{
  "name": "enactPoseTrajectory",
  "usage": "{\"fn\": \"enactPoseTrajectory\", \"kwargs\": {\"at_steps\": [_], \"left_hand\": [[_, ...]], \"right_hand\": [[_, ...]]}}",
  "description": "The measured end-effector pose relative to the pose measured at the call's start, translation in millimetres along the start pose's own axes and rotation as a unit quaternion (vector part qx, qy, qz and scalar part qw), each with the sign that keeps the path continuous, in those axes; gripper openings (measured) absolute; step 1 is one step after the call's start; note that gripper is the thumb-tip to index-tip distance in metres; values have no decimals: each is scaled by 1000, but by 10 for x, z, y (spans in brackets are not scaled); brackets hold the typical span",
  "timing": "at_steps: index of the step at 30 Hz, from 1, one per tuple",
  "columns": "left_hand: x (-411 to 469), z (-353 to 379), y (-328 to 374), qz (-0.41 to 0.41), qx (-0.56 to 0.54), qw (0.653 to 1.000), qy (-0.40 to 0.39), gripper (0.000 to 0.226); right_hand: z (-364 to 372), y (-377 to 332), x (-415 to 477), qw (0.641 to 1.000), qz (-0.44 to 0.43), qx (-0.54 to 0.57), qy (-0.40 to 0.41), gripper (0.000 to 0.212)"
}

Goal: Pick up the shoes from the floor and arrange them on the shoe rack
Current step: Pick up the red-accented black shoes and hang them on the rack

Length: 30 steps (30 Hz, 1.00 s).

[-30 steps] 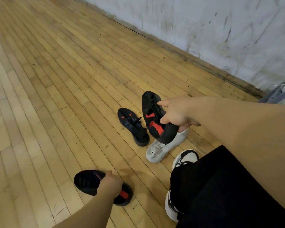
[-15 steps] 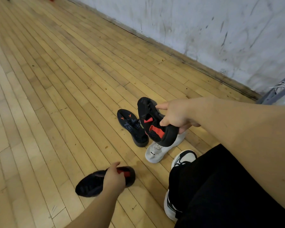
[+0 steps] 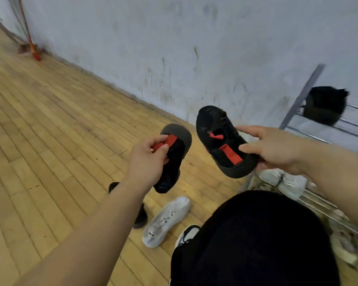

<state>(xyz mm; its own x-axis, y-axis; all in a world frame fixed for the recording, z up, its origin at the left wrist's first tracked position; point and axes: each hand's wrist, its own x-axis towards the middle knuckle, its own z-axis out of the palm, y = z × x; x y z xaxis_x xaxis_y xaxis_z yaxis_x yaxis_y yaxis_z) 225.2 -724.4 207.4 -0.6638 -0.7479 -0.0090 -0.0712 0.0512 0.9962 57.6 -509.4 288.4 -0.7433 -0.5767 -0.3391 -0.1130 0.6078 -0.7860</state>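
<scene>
I see both hands up off the wooden floor (image 3: 50,124), each with a black shoe. The right-hand shoe (image 3: 219,139) runs diagonally, toe up and away toward the wall (image 3: 174,48), heel low and near, its opening with the red tab turned to me. My right hand (image 3: 277,149) reaches in from the right with the forearm level; the fingers are clamped on the heel end, thumb over the collar, the rest wrapped underneath. The left-hand shoe (image 3: 172,159) hangs nearly vertical, its grey sole facing right, one end pointing down at the floor. My left hand (image 3: 147,159) comes up from below, wrist bent, fingers pinched shut on the red tab at the shoe's top. Below them a white shoe (image 3: 165,221) lies on the boards, toe pointing up-right, beside another dark shoe (image 3: 141,217) partly hidden by my forearm. The metal shoe rack (image 3: 310,129) stands at right against the wall, blurred.
</scene>
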Motion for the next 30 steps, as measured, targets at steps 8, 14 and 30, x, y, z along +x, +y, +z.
{"fn": "enactPoseTrajectory", "kwargs": {"at_steps": [8, 14, 30], "left_hand": [[-201, 1495, 1178, 189, 160, 943, -223, 20], [-618, 2469, 1292, 193, 237, 860, -409, 21], [-387, 2837, 908, 121, 288, 818, -483, 23]], "right_hand": [[-1493, 962, -1482, 993, 30, 91, 68, 56], [-1658, 1914, -1939, 977, 125, 159, 66, 51], [-1945, 2425, -1701, 965, 146, 203, 80, 56]]}}
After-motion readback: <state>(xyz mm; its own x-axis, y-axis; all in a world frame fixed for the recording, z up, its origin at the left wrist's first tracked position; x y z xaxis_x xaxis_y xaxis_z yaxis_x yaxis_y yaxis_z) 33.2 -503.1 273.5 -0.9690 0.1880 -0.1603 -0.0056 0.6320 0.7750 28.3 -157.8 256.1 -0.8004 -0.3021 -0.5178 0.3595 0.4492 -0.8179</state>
